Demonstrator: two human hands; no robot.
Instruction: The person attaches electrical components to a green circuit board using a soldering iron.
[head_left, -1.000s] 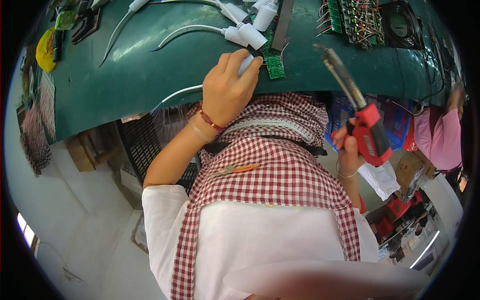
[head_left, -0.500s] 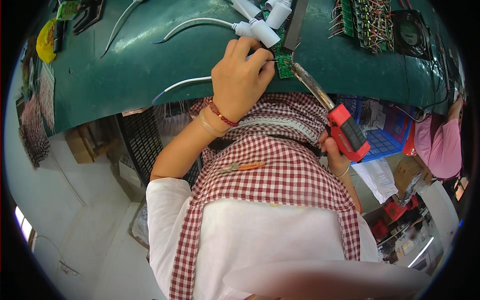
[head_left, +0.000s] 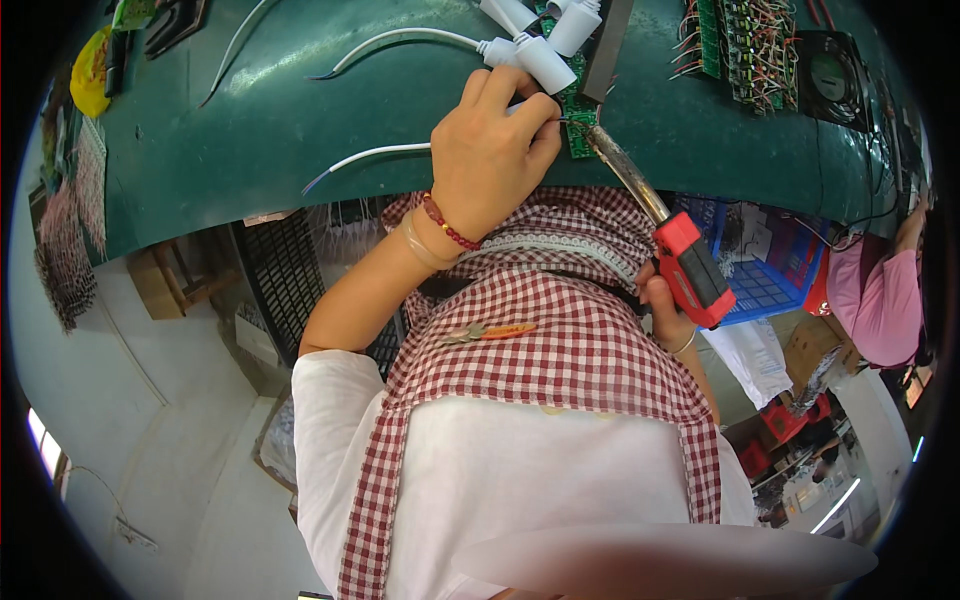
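Note:
My left hand (head_left: pixel 492 135) is closed in a pinch on a white cable (head_left: pixel 380 152). A thin wire end pokes past the fingertips onto a green circuit board (head_left: pixel 580 138), and the cable's other end trails left with bare coloured leads. My right hand (head_left: pixel 664 308) is wrapped round the red and black handle of a soldering iron (head_left: pixel 688 262), partly hidden behind it. The iron's metal tip meets the board right beside that wire. Just above my left hand lie white cylindrical connectors (head_left: pixel 545 65), one with a curved cable. A dark grey bar (head_left: pixel 606 50) lies across the board's upper part.
Wired circuit boards (head_left: pixel 745 55) and a black fan (head_left: pixel 832 78) lie at the far right. Cutters or pliers (head_left: pixel 175 25) and a yellow roll (head_left: pixel 92 72) are far left. Orange-handled pliers (head_left: pixel 490 332) rest on the checked apron. A blue basket (head_left: pixel 765 285) stands below the table edge.
The table, the board and my left hand all sit slightly further right in the picture. Both grips are unchanged, and the soldering tip stays at the board beside the wire.

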